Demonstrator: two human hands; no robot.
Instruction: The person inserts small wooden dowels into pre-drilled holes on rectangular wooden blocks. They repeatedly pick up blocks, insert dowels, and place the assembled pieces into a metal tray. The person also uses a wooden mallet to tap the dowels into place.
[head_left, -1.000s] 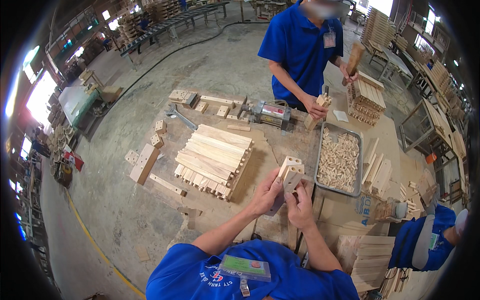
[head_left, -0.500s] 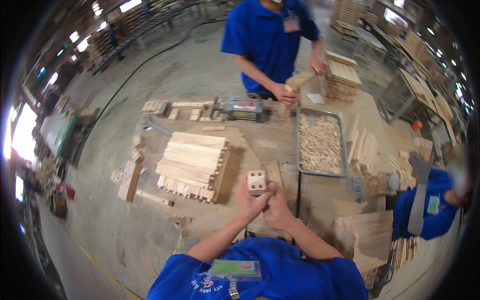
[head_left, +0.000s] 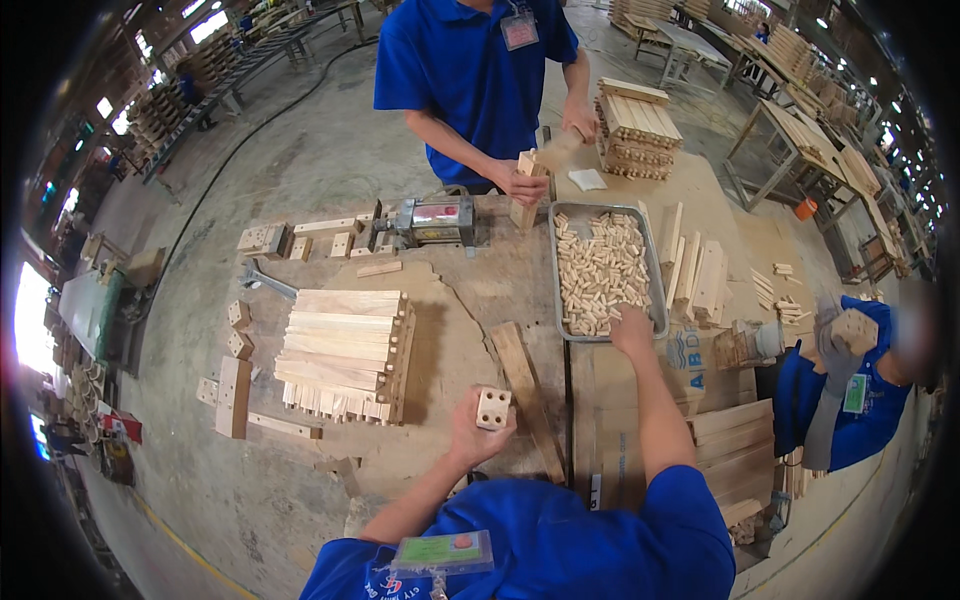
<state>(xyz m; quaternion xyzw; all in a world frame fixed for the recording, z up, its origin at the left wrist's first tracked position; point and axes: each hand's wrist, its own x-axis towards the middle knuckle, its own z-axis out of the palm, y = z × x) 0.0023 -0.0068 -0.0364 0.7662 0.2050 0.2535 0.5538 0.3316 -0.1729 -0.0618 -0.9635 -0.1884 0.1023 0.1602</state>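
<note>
My left hand (head_left: 480, 432) is wrapped round a pale wooden block (head_left: 493, 408), whose end face shows several drilled holes. It is held over the near side of the workbench. My right hand (head_left: 632, 332) reaches over the near right rim of a grey metal tray (head_left: 553, 290). Its curled fingers touch the short wooden dowels (head_left: 600, 262) heaped inside, and their tips are hidden among them. A loose wooden slat (head_left: 527, 400) lies between my two hands. Left of it sits a neat stack of wooden bars (head_left: 340, 345) with dowels sticking out along the near edge.
Across the bench, a co-worker (head_left: 480, 90) holds a wooden block upright beside a blurred piece. A metal cylinder clamp (head_left: 432, 220) stands nearby, and stacked slats (head_left: 640, 115) sit far right. Another gloved co-worker (head_left: 850, 400) holds a block at right. Loose holed blocks (head_left: 235, 395) lie left.
My hands were together on the block. The right hand has let go and moved right to the dowel tray; the left keeps the block, now lower. The view has shifted too.
</note>
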